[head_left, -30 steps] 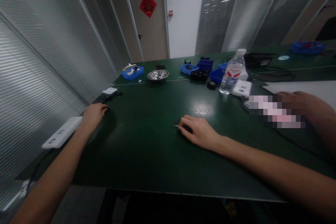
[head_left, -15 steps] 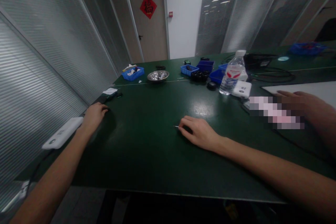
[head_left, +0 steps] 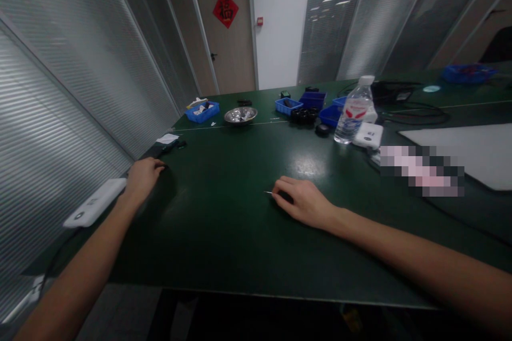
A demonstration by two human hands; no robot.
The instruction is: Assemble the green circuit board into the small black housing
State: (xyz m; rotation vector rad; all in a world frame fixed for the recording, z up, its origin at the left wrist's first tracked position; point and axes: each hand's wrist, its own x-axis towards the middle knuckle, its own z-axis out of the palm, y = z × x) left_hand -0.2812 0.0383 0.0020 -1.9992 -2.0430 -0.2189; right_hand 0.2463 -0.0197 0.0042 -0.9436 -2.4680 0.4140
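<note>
On the green table (head_left: 224, 234), my right hand (head_left: 304, 201) rests with thumb and fingers closed in a pinch. Out of the pinch sticks a thin metal tip (head_left: 268, 192), pointing left; the rest of that object is hidden by the fingers. At the table's left side lies my left hand (head_left: 143, 178), its fingers curled down and together. Whatever they hold, if anything, is hidden, though a dark patch shows by the fingertips. A white power strip (head_left: 96, 203) is beside the left wrist. Beyond the left hand are small black items (head_left: 174, 145) and a white paper (head_left: 167, 139).
Farther back stand a metal bowl (head_left: 240, 122) and a blue basket (head_left: 202, 113) with items in it. Blue bins (head_left: 314, 99), a water bottle (head_left: 354, 112) and a white box (head_left: 368, 136) are at the right. A cable (head_left: 460, 218) and a white board (head_left: 480, 149) lie farther right.
Another person's hand, over the right side of the table before, has gone out of view, uncovering more of the white board. My two hands have hardly moved.
</note>
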